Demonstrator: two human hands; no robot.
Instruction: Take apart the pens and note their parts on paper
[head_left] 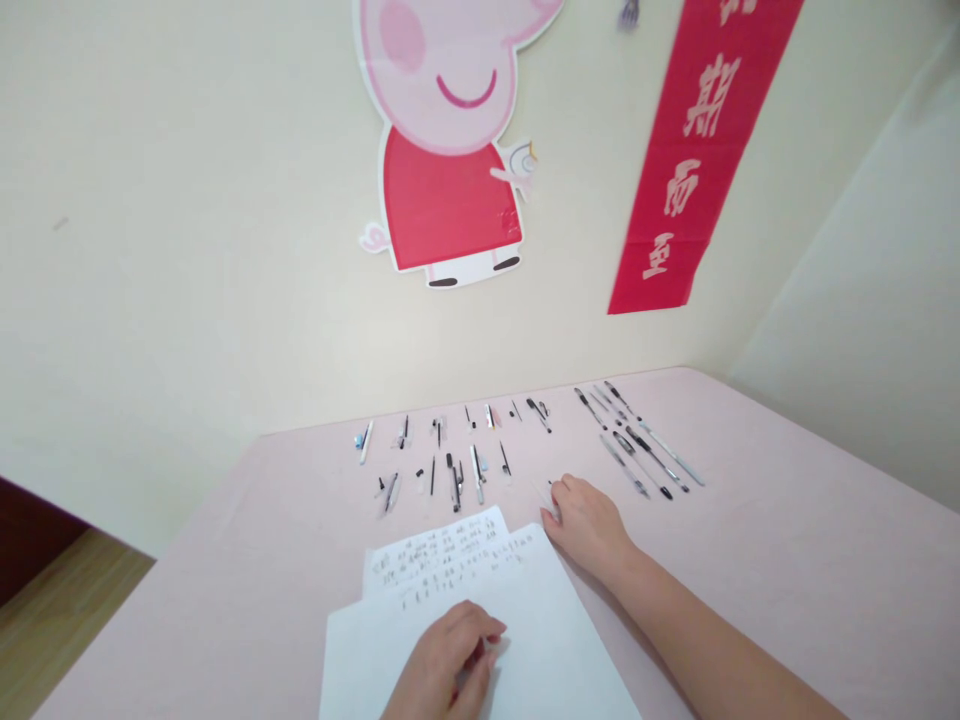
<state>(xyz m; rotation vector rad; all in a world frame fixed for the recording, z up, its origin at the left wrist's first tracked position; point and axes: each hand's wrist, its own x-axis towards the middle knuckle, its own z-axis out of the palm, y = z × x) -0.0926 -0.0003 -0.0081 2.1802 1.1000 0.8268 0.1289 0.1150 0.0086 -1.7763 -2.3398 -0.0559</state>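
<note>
My left hand (454, 660) rests over a large white sheet of paper (540, 610), fingers loosely curled, a small gap between thumb and forefinger and nothing seen in it. Beyond the paper's top right corner, my right hand (592, 520) is closed in a pinch on the table. A clear pen part (541, 492) with a small dark bit beside it shows at its fingertips; the rest is hidden by the fingers. A second sheet with handwriting (439, 548) lies partly under the large one. To the left of my right hand are a taken-apart pen (478, 473) and a thin black refill (505, 458).
Whole pens (645, 458) lie in a slanted group at the right back. Several more disassembled pens (405, 432) and loose caps form two rows along the back of the pink-covered table (810, 560). The wall (225, 250) rises directly behind, with a pig cutout (454, 205) and red banner (701, 150).
</note>
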